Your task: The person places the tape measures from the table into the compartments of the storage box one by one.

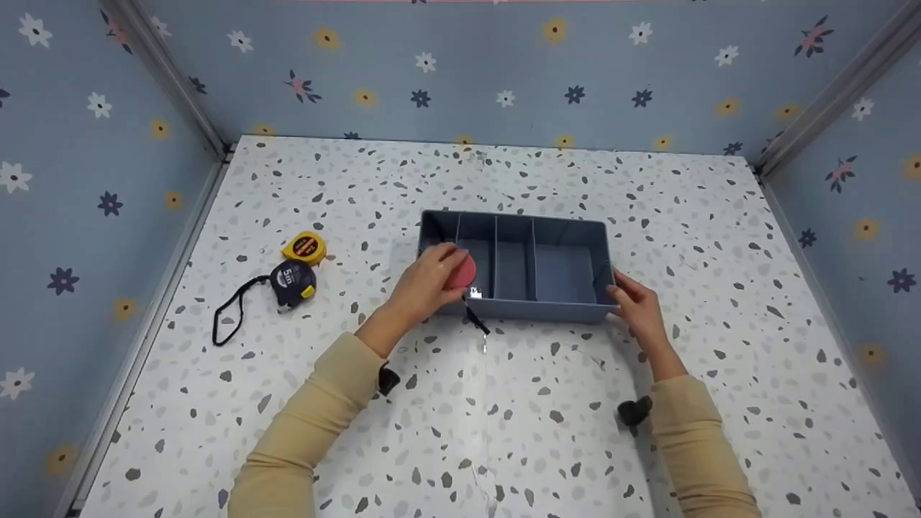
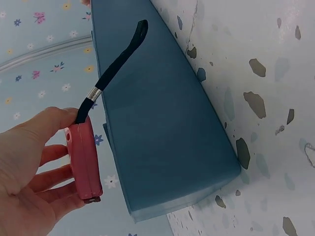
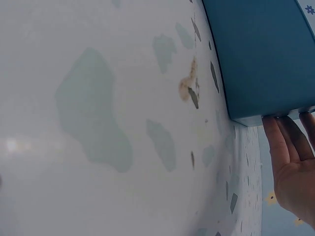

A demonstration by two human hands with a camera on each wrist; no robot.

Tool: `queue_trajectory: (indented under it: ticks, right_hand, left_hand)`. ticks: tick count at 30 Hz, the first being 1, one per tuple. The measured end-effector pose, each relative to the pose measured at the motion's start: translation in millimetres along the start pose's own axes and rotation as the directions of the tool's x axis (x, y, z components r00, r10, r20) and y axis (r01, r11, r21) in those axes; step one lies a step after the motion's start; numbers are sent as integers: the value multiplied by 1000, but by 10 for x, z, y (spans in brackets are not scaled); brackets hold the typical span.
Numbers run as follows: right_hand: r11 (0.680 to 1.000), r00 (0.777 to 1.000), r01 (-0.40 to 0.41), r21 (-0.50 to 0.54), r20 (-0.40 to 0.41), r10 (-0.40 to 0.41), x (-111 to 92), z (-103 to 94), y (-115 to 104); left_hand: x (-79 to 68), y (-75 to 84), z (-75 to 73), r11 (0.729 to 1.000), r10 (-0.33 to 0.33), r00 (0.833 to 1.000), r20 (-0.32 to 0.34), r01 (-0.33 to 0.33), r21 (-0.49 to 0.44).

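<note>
My left hand (image 1: pixel 424 282) holds a red tape measure (image 1: pixel 463 272) over the left part of a grey-blue divided box (image 1: pixel 540 311). In the left wrist view, the thumb lies on one end of the red tape measure (image 2: pixel 84 160) and the fingers are behind it. Its black wrist strap (image 2: pixel 118 64) dangles in front of the box wall. At the box's right end, my right hand (image 1: pixel 639 306) touches the wall near the front corner. The right wrist view shows its fingers (image 3: pixel 276 142) extended, with the tips against the end wall.
To the left on the speckled table (image 1: pixel 547 432) lie a yellow tape measure (image 1: pixel 306 247) and a dark tape measure (image 1: pixel 293 282) with a looped black strap (image 1: pixel 229 311). Upright dividers split the box into several compartments. Flower-patterned panels (image 1: pixel 468 72) enclose the table at the back and sides.
</note>
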State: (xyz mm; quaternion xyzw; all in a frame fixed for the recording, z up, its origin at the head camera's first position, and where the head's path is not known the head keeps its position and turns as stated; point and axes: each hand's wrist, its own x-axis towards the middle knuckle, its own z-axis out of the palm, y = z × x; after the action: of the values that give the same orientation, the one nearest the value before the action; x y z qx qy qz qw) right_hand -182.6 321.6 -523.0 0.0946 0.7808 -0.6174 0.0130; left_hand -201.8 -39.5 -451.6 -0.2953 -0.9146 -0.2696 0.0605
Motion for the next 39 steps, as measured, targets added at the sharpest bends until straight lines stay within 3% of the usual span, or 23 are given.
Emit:
queue_trajectory:
  ticks: [17,24,31,39]
  right_hand:
    - [999,1000,-26,-32,14,26,-137,51,-285]
    - [999,999,-39,-23,3,39,-2,1,-49]
    - [999,999,-34,19,11,34,-3,-3,-38]
    - [999,999,-33,0,4,33,6,1,-37]
  left_hand:
    - [225,-6,87,999,30,993,111,-31,9]
    - [299,-66,125,999,47,987,151,-50,17]
    - [357,-97,138,996,82,979,188,-86,17]
    - [404,-145,178,994,97,967,236,-104,17]
